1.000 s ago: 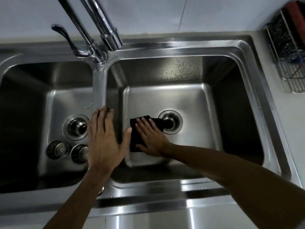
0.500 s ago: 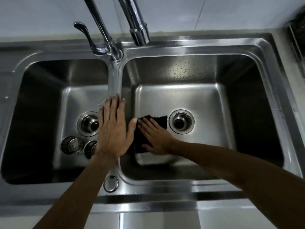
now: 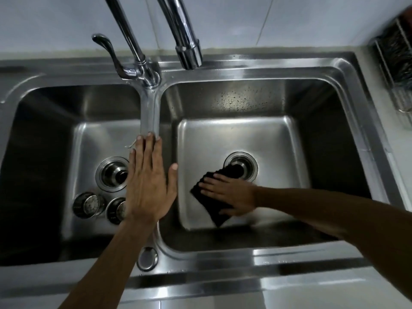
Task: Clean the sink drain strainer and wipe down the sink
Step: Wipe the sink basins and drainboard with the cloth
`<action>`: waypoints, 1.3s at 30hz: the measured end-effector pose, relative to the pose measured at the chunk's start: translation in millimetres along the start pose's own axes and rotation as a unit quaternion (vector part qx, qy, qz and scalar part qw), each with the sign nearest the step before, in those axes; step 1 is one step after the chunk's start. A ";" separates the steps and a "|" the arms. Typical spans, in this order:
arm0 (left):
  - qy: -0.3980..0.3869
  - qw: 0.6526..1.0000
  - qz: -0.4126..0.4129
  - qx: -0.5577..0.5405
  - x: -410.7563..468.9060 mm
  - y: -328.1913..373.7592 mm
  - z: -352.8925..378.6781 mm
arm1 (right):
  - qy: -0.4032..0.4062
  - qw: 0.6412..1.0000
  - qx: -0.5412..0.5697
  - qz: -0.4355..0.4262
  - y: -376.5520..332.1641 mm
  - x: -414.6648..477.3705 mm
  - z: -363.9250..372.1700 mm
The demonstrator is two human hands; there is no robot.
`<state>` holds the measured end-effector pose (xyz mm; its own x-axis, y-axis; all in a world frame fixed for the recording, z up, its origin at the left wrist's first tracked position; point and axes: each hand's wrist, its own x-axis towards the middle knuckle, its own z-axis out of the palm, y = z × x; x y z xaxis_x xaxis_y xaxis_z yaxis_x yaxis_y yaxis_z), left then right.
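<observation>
**Right basin of the sink [image 3: 256, 68] being wiped, body braced on the divider**

The right hand [image 3: 231, 195] lies flat, fingers straight, pressing the black cloth [image 3: 209, 208] on the basin floor at the near-left edge of the drain [image 3: 242, 162]. The left hand [image 3: 148, 181], also flat and holding nothing, rests on the divider [image 3: 150, 117], probably for support. The two strainers [image 3: 89, 205] lie in the left basin (out of the cloth's way).

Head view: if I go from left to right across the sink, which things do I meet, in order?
Round steel strainer cup → left hand lying flat on the steel divider → black ribbed cloth pressed by the right hand → wire dish rack at the far right.
</observation>
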<state>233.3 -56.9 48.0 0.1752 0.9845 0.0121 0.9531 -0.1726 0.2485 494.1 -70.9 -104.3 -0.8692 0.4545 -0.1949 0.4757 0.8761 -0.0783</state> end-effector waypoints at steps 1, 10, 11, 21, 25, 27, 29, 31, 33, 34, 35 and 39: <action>0.003 1.000 0.000 -0.004 1.1 3.0 -0.7 | 0.002 0.998 -0.004 0.060 21.8 0.1 -5.7; -0.007 1.000 -0.005 0.000 -1.2 2.6 -3.3 | 0.000 0.999 0.038 -0.027 -28.2 25.4 -5.1; -0.008 1.000 -0.003 -0.003 -0.8 3.9 -3.0 | -0.016 0.995 0.006 -0.097 -8.6 4.1 -6.0; 0.002 1.000 -0.005 0.000 -1.6 1.8 -0.6 | -0.025 0.993 0.053 -0.106 -27.8 23.6 -0.2; -0.001 1.000 0.001 -0.003 1.0 3.0 -1.5 | -0.053 0.979 -0.017 -0.198 52.2 -1.3 -12.1; -0.008 1.000 0.001 -0.004 0.9 5.1 -3.8 | -0.040 0.997 0.021 -0.066 29.8 29.2 -19.7; -0.008 1.000 -0.001 -0.008 -0.1 5.8 -4.7 | -0.009 0.998 0.046 -0.031 -18.5 52.0 -13.5; -0.008 1.000 0.002 -0.009 -0.2 4.2 -4.7 | -0.031 0.995 0.061 -0.070 -42.8 31.9 -4.7; -0.003 1.000 0.001 -0.012 -1.2 1.9 -4.3 | -0.026 0.995 0.062 -0.074 -27.0 -15.6 -3.4; 0.000 1.000 0.000 -0.015 -0.9 2.1 -3.9 | -0.058 0.996 0.043 -0.061 -11.7 -40.3 -3.6; -0.001 1.000 0.004 -0.016 -0.1 2.8 -3.3 | -0.080 0.995 0.021 -0.049 6.5 -59.9 -4.8; 0.006 1.000 0.012 -0.015 0.8 3.9 -2.5 | -0.061 0.995 0.025 0.075 15.4 -33.0 -13.2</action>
<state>236.5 -56.8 51.4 0.1938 0.9806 0.0303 0.9410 -0.1946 0.2768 528.4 -70.2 -86.2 -0.7665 0.5540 -0.3248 0.6077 0.7893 -0.0878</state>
